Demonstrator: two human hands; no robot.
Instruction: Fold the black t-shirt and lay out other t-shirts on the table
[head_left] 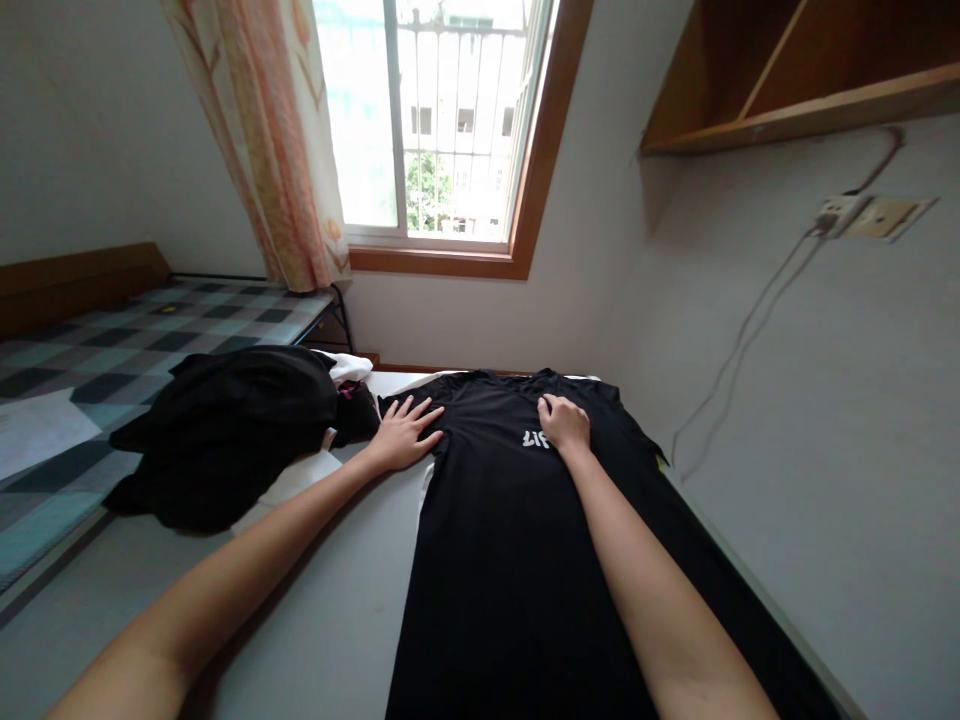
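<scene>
We count one black T-shirt (510, 540), one dark clothes pile (225, 430). Left hand (403, 432) flat, fingers spread on sleeve; right hand (564, 423) curled, pressing chest print.

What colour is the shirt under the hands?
Black, with small white print on the shirt chest; head view.

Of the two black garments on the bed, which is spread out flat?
The black T-shirt with white chest lettering, under both hands, lies flat; the black clothes pile beside the left hand is crumpled.
</scene>
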